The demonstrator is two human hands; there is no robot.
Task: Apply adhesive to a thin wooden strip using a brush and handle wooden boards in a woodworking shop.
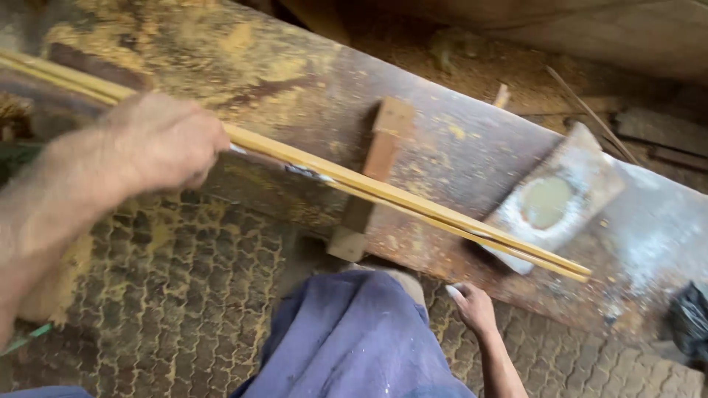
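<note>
The long bamboo strips (413,203) were pale yellow, with a darker honey shade along their edges. The desk (295,96) beneath them was a dull reddish brown, mottled with ochre sawdust and, toward its right end, smeared whitish grey. A small wooden block (372,177) on it was tan. The flat stone (553,199) was grey-white with a murky greenish-yellow oval in its middle. The floor (184,295) wore a honeycomb pattern, dark brown cells outlined in yellow dust. The cloth over the knee (354,339) was faded blue-violet, flecked with pale specks. A black bag (689,320) sat at the right edge.
</note>
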